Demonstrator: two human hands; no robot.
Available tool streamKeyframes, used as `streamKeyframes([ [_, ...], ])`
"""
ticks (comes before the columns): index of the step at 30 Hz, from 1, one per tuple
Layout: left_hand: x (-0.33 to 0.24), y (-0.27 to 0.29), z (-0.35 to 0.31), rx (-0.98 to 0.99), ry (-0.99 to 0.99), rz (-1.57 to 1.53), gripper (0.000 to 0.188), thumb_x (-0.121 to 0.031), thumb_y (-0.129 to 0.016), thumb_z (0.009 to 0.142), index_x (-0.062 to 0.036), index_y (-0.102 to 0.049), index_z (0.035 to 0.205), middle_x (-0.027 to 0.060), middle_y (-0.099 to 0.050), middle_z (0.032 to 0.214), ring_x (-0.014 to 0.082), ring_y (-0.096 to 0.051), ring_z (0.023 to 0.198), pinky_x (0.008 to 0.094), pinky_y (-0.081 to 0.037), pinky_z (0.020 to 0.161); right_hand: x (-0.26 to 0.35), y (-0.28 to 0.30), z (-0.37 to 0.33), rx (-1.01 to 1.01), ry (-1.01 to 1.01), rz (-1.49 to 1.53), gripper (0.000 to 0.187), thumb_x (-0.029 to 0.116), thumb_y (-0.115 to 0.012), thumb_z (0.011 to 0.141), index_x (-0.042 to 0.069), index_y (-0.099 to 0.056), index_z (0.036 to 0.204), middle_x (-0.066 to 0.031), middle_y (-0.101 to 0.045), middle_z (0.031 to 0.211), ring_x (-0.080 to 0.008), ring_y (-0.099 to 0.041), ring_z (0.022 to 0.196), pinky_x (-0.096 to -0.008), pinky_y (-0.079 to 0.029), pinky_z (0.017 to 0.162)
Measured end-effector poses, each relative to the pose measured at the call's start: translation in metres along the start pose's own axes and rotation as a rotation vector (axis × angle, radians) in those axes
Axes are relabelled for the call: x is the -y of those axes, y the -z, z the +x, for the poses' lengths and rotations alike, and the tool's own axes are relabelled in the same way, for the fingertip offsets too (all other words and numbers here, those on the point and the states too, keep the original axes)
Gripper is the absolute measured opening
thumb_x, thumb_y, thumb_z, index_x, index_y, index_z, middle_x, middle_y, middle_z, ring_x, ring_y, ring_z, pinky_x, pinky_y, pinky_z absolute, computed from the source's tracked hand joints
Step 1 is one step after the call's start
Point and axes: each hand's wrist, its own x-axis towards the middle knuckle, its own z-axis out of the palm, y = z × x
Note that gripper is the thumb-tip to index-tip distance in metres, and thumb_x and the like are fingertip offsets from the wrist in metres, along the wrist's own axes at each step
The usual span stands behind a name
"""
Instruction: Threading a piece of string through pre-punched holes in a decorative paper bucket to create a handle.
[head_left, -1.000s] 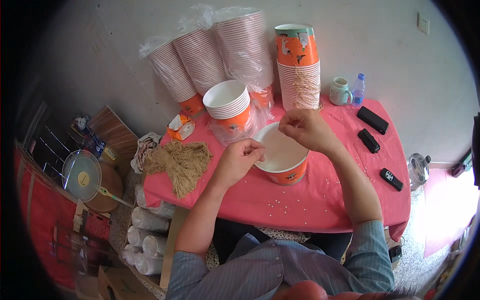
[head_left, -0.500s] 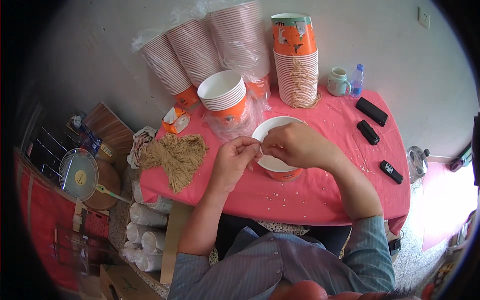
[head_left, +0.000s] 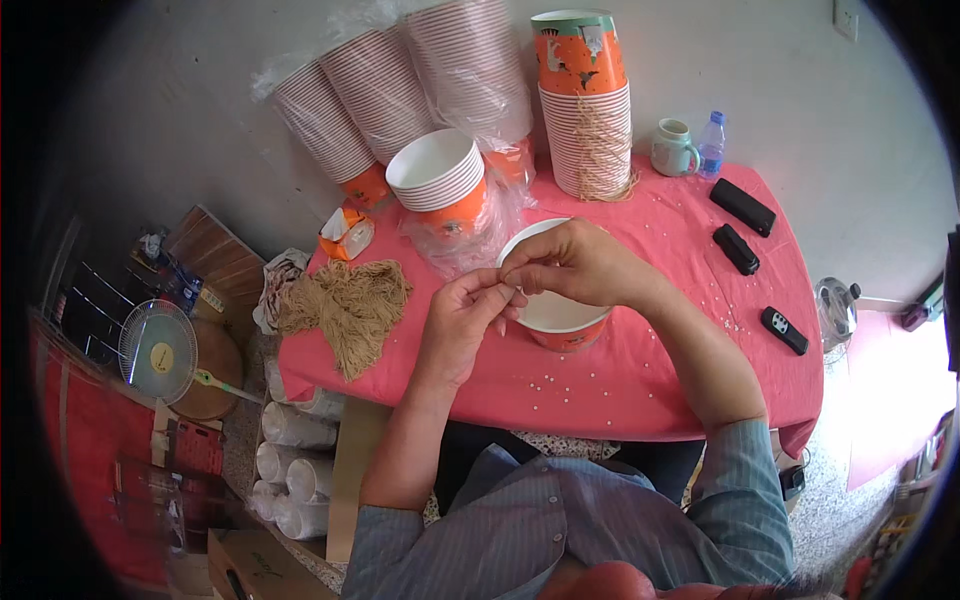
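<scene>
My left hand (head_left: pixel 462 320) and my right hand (head_left: pixel 585 265) meet fingertip to fingertip above the near-left rim of an orange paper bucket (head_left: pixel 568 340) with a white inside. Both pinch with thumb and fingers. Whatever sits between the fingertips is too small to make out. The right hand hides part of the bucket's opening. Tiny white bits (head_left: pixel 553 390) lie scattered on the cloth around the bucket. Left of my hands rests a loose bundle of tan strings (head_left: pixel 350 310).
A red cloth (head_left: pixel 660 400) covers the table. Behind stand nested buckets (head_left: pixel 437 180), plastic-wrapped stacks (head_left: pixel 375 95) and a tall stack (head_left: pixel 585 130) with strings hanging on it. To the right are a mug (head_left: pixel 672 148), a bottle (head_left: pixel 711 145), a black case (head_left: pixel 743 206) and a remote (head_left: pixel 784 330).
My right hand has turned slightly and shifted a little left, its fingers still at the left hand's fingertips. The whole view has tilted slightly, so the table's things sit a bit higher.
</scene>
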Motion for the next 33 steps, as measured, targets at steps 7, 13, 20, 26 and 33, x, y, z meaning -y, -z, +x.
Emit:
streamKeyframes([
  [7, 0.005, -0.001, 0.000, -0.024, -0.020, -0.052, 0.020, -0.015, -0.071, 0.107, 0.0013, -0.074, 0.119, 0.0062, -0.078, 0.098, 0.0099, -0.070, 0.082, 0.0240, -0.052, 0.068, 0.006, -0.003, 0.002, 0.012, -0.112, 0.067, 0.017, 0.011, -0.075, 0.104, 0.000, -0.081, 0.115, -0.0057, -0.079, 0.093, -0.0121, -0.073, 0.088, -0.0305, -0.060, 0.082],
  [13, 0.003, -0.002, 0.002, -0.064, 0.007, -0.090, 0.017, -0.013, -0.071, 0.106, 0.0011, -0.074, 0.115, 0.0050, -0.076, 0.093, 0.0088, -0.068, 0.078, 0.0225, -0.050, 0.063, 0.005, 0.006, 0.002, -0.094, -0.120, 0.093, 0.017, 0.008, -0.071, 0.105, 0.001, -0.080, 0.118, -0.0065, -0.080, 0.097, -0.0130, -0.075, 0.089, -0.0295, -0.060, 0.083],
  [20, 0.001, -0.005, 0.005, -0.067, 0.012, -0.085, 0.018, -0.013, -0.070, 0.106, 0.0015, -0.074, 0.116, 0.0046, -0.074, 0.091, 0.0087, -0.067, 0.075, 0.0223, -0.050, 0.062, -0.006, 0.015, -0.002, 0.011, -0.016, -0.137, 0.019, 0.014, -0.078, 0.097, 0.004, -0.082, 0.112, -0.0091, -0.080, 0.103, -0.0183, -0.075, 0.095, -0.0352, -0.058, 0.088],
  [26, 0.001, -0.006, 0.005, -0.097, -0.009, -0.062, 0.016, -0.014, -0.071, 0.106, 0.0005, -0.073, 0.112, 0.0040, -0.073, 0.089, 0.0080, -0.065, 0.074, 0.0219, -0.048, 0.061, -0.014, 0.006, 0.003, 0.009, -0.110, -0.151, 0.020, 0.019, -0.077, 0.092, 0.006, -0.083, 0.105, -0.0129, -0.081, 0.095, -0.0260, -0.078, 0.089, -0.0390, -0.061, 0.084],
  [33, -0.005, -0.007, 0.007, -0.156, -0.025, 0.066, 0.013, -0.016, -0.069, 0.106, -0.0033, -0.071, 0.101, 0.0008, -0.069, 0.081, 0.0059, -0.061, 0.066, 0.0209, -0.043, 0.055, -0.010, 0.006, 0.001, -0.018, -0.094, -0.134, 0.016, 0.008, -0.073, 0.093, 0.001, -0.079, 0.106, -0.0078, -0.077, 0.086, -0.0163, -0.071, 0.079, -0.0340, -0.058, 0.078],
])
